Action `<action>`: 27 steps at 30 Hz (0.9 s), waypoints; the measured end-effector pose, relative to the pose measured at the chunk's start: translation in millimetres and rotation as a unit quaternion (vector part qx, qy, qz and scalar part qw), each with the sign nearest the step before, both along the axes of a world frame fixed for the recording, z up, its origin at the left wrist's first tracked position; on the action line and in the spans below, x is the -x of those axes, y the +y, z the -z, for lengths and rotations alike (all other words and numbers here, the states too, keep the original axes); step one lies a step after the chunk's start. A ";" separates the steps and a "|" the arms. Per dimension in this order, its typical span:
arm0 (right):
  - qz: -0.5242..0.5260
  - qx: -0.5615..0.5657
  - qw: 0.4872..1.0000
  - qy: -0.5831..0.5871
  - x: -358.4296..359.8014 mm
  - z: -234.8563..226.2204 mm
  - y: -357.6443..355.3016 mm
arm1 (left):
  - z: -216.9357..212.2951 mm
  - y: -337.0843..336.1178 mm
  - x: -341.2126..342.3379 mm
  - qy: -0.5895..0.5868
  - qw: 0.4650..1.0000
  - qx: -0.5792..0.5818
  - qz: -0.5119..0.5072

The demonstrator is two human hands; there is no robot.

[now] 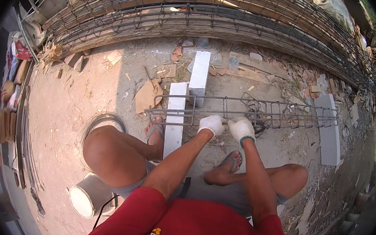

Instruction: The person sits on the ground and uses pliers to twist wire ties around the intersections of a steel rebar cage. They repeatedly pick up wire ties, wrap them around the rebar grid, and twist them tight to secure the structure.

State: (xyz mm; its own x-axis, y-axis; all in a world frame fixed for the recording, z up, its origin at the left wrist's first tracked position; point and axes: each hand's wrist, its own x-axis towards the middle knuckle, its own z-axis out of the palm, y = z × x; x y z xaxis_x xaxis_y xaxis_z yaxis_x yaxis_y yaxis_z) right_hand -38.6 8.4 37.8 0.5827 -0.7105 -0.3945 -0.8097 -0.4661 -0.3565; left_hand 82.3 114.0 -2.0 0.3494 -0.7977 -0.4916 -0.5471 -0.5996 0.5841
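Head view: I am observing two hands working at a rebar cage [231,112], which is extending from left to right directly in front of the person. The left hand [213,125], in a white glove, is curling its fingers at the near side of the cage. The right hand [242,129], in a white glove with a green cuff edge, is meeting it just to the right. Both hands are showing a narrow finger posture; the gloves are hiding the grip, so I cannot tell whether either is holding a bar or a wire. At its left end, the cage is crossing a long white block [174,134], its bar ends projecting past it; at its right end, it is resting on a grey block [330,140]. A second white block [200,71] is lying beyond the first. Dark wire [262,123] is bunching near the right hand. A wire coil [106,117] is lying beside the left knee [107,155], and a white-topped bucket [82,202] is sitting at lower left. Larger cages [216,11] are spanning the far side.
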 end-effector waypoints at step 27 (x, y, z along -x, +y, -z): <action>0.368 -0.539 0.725 -0.219 55.4 60.1 20.8 | 7.6 3.6 17.0 -0.033 0.997 0.018 -0.070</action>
